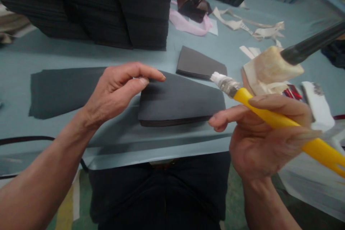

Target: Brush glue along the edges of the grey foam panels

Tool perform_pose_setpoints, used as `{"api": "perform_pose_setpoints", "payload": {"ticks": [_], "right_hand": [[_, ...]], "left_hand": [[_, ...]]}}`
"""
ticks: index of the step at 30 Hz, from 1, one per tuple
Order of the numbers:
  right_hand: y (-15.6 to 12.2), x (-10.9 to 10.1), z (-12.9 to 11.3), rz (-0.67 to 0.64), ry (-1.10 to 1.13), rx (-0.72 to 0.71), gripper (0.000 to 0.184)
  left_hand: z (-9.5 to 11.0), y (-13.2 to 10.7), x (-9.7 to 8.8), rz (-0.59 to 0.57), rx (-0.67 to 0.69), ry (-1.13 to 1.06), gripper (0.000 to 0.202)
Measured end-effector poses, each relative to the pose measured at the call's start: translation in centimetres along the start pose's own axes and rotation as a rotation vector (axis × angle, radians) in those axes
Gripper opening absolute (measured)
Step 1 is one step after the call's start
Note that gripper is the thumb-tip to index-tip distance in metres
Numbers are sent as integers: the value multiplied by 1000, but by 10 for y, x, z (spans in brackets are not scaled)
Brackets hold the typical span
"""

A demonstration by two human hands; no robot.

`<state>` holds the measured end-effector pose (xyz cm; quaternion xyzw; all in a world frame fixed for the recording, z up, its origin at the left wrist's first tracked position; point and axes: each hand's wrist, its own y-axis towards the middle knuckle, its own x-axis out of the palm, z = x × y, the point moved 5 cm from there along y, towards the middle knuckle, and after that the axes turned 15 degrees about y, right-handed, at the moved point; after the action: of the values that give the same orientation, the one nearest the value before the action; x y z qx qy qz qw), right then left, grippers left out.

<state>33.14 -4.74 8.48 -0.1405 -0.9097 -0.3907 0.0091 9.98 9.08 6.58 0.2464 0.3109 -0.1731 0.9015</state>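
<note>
In my right hand is a yellow-handled brush, its white-coated tip pointing up and left. The fingertips of that hand are at the right end of a stack of dark grey flat pieces with a tapered outline; whether they touch it I cannot tell. My left hand hovers by the stack's left end, its index finger stretched out and thumb slightly apart, with nothing visible in it. Left of the stack lie longer dark pieces, partly hidden by this hand. Behind it is a smaller dark stack.
Tall piles of black sheets stand at the back left. Pink and brown scraps and pale strips lie behind. On the right are a cream block with a dark rod and a white object. The table's front edge is near my lap.
</note>
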Motion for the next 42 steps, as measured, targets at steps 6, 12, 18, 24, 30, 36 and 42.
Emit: {"api": "perform_pose_setpoints", "payload": {"ticks": [6, 12, 18, 24, 30, 36, 42], "right_hand": [[9, -6, 0, -15, 38, 163, 42], [12, -16, 0, 138, 83, 196, 40], [16, -41, 1, 310, 64, 261, 52], [21, -58, 8, 379, 72, 248, 54], [29, -75, 22, 436, 43, 237, 46], [41, -98, 47, 468, 50, 306, 45], [49, -114, 75, 471, 53, 389, 48]], "left_hand": [[-3, -4, 1, 20, -5, -6, 29], [-10, -2, -9, 91, -52, 42, 26], [-15, -2, -10, 179, -168, 49, 24], [-18, -3, -12, 228, -231, 96, 28], [-32, 18, -13, 327, -286, -159, 25], [-49, 76, -5, 198, -275, -332, 50], [-68, 130, 16, -49, -238, -269, 67]]}}
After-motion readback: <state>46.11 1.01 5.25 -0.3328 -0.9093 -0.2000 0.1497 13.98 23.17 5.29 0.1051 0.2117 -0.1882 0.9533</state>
